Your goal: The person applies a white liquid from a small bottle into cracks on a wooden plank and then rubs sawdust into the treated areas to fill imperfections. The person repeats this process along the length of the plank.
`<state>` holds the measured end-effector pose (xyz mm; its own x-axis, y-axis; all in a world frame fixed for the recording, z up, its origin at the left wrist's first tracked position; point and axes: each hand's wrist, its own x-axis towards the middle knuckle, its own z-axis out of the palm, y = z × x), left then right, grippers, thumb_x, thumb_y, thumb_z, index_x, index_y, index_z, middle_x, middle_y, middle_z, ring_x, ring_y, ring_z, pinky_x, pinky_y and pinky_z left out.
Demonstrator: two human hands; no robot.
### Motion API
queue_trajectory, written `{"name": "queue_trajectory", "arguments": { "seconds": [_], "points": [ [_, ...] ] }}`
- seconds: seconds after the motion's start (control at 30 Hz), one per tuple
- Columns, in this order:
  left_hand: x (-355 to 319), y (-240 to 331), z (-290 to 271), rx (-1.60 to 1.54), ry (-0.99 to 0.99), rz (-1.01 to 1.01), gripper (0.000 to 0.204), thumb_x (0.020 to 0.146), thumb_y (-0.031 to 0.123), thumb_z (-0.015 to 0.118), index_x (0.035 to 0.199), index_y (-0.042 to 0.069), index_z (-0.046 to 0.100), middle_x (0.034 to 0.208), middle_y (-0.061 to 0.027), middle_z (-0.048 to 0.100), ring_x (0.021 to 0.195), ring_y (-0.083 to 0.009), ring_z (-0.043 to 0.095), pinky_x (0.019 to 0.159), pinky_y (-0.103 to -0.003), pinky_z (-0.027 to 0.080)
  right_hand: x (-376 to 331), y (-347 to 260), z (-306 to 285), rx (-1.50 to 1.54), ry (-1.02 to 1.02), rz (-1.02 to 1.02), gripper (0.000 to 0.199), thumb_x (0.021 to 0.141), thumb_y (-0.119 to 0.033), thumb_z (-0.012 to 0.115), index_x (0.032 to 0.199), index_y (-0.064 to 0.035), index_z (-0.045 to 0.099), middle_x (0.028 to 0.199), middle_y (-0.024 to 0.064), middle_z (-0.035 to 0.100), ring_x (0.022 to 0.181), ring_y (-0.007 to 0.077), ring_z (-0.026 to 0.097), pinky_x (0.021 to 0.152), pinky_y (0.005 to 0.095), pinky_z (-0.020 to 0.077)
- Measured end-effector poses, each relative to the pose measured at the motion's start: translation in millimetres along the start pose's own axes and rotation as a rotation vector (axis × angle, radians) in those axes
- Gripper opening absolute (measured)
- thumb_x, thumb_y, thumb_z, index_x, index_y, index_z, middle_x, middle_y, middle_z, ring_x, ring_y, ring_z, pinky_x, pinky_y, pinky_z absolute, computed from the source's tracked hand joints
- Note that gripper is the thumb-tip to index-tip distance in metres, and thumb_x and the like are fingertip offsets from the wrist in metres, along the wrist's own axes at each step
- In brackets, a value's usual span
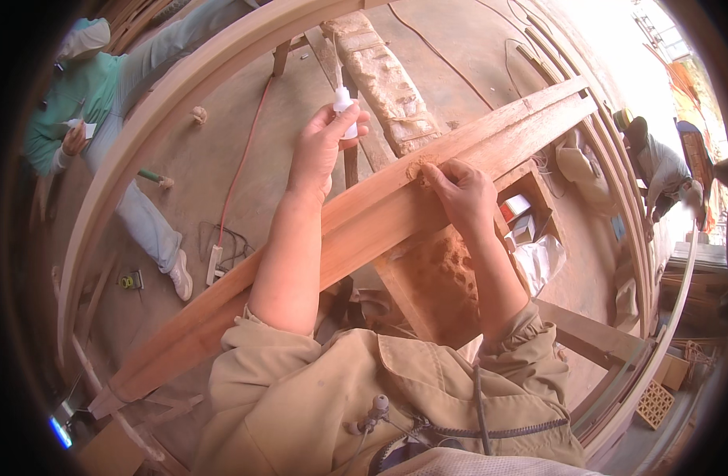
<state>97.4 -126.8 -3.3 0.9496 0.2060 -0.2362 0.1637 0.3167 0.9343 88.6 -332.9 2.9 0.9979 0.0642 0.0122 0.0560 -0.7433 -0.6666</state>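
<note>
My left hand [320,143] is wrapped round a small white squeeze bottle [342,101] with a thin nozzle, held upright above the far edge of a long wooden beam [364,224]. The beam runs slantwise from lower left to upper right, with a stepped profile along its length. On its upper face lies a small patch of brown sawdust [416,167]. My right hand [469,194] is closed in a pinch, thumb and fingertips down at this patch. Whatever is between those fingers is hidden.
Below the beam sits a wooden tray of sawdust [439,278], with small boxes [521,224] in a compartment beside it. A wrapped plank [380,79] lies beyond. Curved wooden rails [102,170] arch around me. Co-workers stand left [78,119] and right [665,170]. A red cord [245,159] crosses the floor.
</note>
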Motion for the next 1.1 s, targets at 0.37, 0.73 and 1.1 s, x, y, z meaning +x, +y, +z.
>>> {"name": "queue_trajectory", "arguments": {
  "seconds": [0.37, 0.73, 1.1],
  "points": [
    [5.4, 0.3, 4.2, -0.005, 0.020, 0.000, 0.033, 0.086, 0.026, 0.061, 0.110, 0.004, 0.056, 0.096, -0.0074, 0.064, 0.079, -0.0089, 0.061, 0.069, -0.020, 0.047, 20.9, 21.0, -10.3, 0.083, -0.055, -0.511, 0.023, 0.070, -0.017, 0.074, 0.091, -0.0135, 0.066, 0.081, 0.0031, 0.058, 0.064, 0.0170, 0.059, 0.059, 0.0296, 0.0488],
    [5.7, 2.5, 5.1, 0.013, 0.039, 0.007, 0.031, 0.087, 0.027, 0.060, 0.109, 0.005, 0.057, 0.096, -0.0073, 0.064, 0.079, -0.0090, 0.061, 0.070, -0.020, 0.046, 23.3, 17.2, -13.4, 0.017, -0.092, -0.524, 0.024, 0.069, -0.022, 0.074, 0.092, -0.0172, 0.067, 0.080, 0.0015, 0.058, 0.064, 0.0171, 0.060, 0.057, 0.0287, 0.0486],
    [5.1, 5.4, 7.8, 0.016, 0.079, 0.014, 0.027, 0.085, 0.034, 0.061, 0.096, 0.009, 0.059, 0.090, -0.0022, 0.064, 0.078, -0.0077, 0.059, 0.072, -0.022, 0.044, 12.3, 13.3, -19.7, 0.132, -0.103, -0.403, 0.020, 0.070, -0.016, 0.073, 0.090, -0.0159, 0.068, 0.079, 0.0023, 0.057, 0.061, 0.0176, 0.057, 0.056, 0.0291, 0.0477]
  ]
}}
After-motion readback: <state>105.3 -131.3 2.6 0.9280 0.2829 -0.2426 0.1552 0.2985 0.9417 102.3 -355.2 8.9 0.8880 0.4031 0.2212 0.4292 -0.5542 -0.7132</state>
